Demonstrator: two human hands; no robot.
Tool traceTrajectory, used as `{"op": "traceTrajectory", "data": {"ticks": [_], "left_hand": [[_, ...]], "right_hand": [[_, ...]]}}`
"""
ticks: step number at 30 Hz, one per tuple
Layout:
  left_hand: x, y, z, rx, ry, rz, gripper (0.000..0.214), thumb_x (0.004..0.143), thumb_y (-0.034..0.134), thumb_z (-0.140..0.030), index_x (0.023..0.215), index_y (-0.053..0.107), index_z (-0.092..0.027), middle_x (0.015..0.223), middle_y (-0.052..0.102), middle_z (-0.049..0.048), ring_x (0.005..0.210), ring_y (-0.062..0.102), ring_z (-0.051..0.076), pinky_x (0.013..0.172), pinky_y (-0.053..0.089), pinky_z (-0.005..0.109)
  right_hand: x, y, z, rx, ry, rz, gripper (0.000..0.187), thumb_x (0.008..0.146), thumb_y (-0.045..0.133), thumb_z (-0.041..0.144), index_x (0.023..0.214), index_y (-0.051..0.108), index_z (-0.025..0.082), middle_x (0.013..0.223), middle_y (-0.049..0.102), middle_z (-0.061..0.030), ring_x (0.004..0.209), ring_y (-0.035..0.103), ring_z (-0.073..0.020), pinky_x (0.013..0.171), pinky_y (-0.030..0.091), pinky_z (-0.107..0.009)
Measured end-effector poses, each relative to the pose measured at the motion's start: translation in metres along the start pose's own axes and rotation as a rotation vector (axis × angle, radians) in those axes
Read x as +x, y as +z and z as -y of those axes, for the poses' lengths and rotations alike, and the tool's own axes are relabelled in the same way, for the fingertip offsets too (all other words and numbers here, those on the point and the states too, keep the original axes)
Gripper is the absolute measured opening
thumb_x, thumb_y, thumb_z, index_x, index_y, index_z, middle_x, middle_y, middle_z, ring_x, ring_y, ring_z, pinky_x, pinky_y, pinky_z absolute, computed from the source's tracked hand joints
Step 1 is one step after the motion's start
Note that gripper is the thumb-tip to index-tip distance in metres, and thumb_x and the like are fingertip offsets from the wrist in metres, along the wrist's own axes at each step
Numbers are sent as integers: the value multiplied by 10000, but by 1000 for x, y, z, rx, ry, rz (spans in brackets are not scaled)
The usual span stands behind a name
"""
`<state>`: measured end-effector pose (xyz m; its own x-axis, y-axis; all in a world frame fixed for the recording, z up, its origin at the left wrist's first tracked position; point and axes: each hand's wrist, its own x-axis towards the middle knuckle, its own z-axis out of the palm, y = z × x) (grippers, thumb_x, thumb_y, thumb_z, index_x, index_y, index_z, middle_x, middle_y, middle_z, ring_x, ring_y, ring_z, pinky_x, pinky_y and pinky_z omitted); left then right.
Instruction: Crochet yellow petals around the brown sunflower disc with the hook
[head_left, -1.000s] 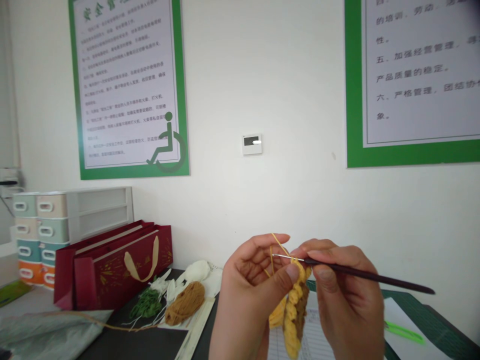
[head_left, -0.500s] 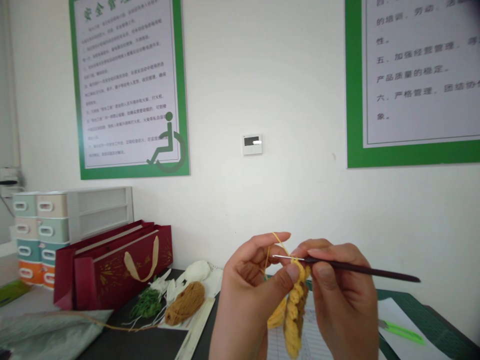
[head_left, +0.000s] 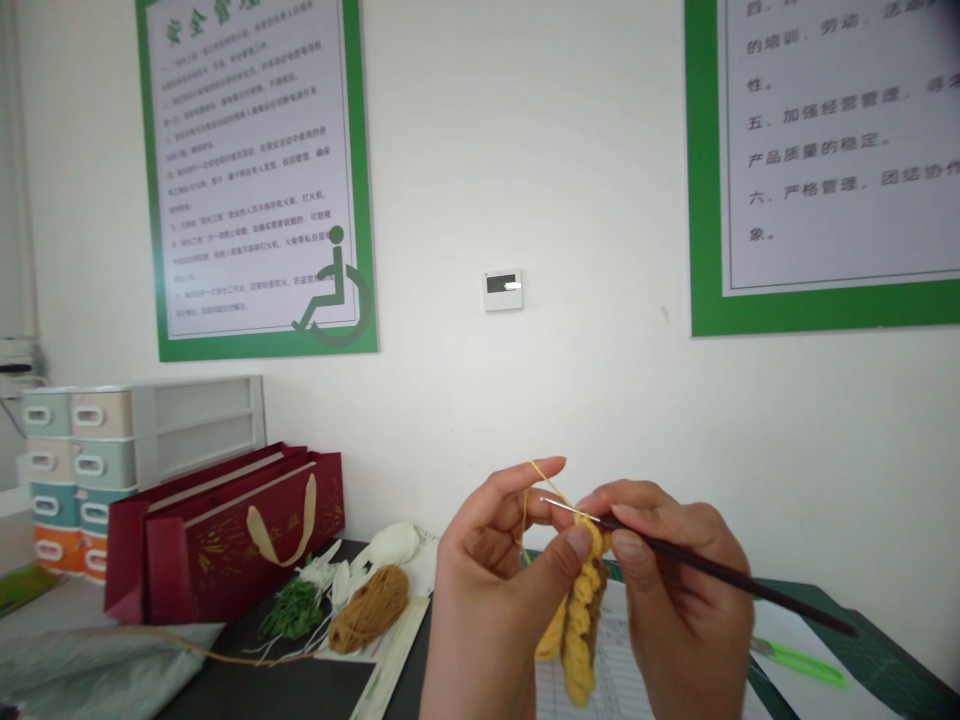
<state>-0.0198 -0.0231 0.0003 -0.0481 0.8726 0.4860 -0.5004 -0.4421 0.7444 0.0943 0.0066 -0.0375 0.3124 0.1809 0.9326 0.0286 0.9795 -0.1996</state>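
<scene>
My left hand pinches the top of a yellow crocheted strip between thumb and fingers, and its raised index finger carries a strand of yellow yarn. Closed around a dark-handled crochet hook is my right hand. The hook's metal tip points left and passes through the strip's upper edge, close to the yarn. Below the hands the strip hangs down, with a brownish side showing at its right. More yellow yarn is partly hidden behind my left hand.
Left of my hands lie a brown yarn skein, green yarn and white yarn. Behind them stand dark red gift bags and small drawers. At right, a bright green cutter rests on paper over a green mat.
The crochet hook has tilted, its handle end dropping and its tip rising a little. Both hands and the strip have shifted slightly left in view.
</scene>
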Motion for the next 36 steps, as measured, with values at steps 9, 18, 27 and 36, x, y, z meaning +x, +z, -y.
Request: {"op": "traceTrajectory", "data": {"ticks": [9, 18, 27, 36], "left_hand": [[-1, -2, -10, -247, -418, 205, 515, 613, 956, -113, 1107, 813, -128, 790, 727, 46, 718, 674, 132, 747, 528, 244], [6, -14, -12, -169, -363, 283, 430, 636, 918, -115, 1048, 822, -194, 772, 696, 36, 738, 645, 160, 711, 494, 276], [0, -4, -11, 9, -120, 100, 290, 687, 928, -177, 961, 843, -219, 773, 719, 34, 783, 631, 151, 767, 512, 267], [1, -3, -3, -119, -224, 128, 500, 644, 940, -133, 1125, 811, -182, 742, 717, 15, 642, 650, 127, 657, 502, 250]], "right_hand": [[-5, -18, 0, -170, -311, 23, 353, 895, 671, 80, 1166, 756, 289, 1006, 739, -60, 850, 704, -221, 631, 595, -364], [13, -3, 13, 475, 300, -11, 168, 1050, 495, 272, 943, 621, 243, 669, 567, 26, 624, 595, -143, 579, 508, -285], [14, -5, 1, 298, 314, 106, 75, 979, 634, 223, 921, 607, 263, 798, 655, 13, 758, 647, -140, 655, 555, -262], [-3, -19, 2, -266, -257, 62, 420, 825, 682, 9, 1129, 739, 293, 964, 747, -29, 823, 716, -203, 625, 598, -342]]}}
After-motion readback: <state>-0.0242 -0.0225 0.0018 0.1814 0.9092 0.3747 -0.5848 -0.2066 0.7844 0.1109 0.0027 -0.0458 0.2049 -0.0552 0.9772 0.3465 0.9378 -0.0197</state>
